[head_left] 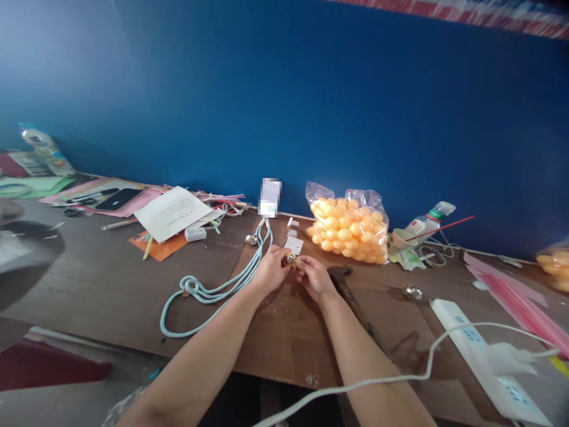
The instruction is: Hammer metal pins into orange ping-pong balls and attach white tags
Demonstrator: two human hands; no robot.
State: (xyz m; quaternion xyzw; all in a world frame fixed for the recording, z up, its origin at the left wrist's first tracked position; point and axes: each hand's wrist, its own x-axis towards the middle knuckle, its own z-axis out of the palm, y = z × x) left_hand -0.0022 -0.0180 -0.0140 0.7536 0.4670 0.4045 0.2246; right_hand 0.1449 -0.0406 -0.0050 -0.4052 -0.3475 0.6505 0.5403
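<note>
Near the middle of the wooden table [267,350], my left hand [272,267] is closed around a small shiny gold-and-silver object [288,259]. My right hand [312,276] meets it from the right, its thumb and fingers pinched at the object's edge. Just behind the hands lie a small white card [294,244] and a little box [292,228]. A light blue cord [217,293] is looped on the table left of my left hand. One shiny metal piece [251,239] sits beside the cord, and another [412,292] is at the right. A hammer [355,305] lies beside my right forearm.
A clear bag of orange balls [349,228] stands against the blue wall. Further right are a bottle [433,219], a paper cup [400,240] and a white power strip [484,356]; its cable crosses in front. Papers [172,213] and a phone [118,200] lie at the left.
</note>
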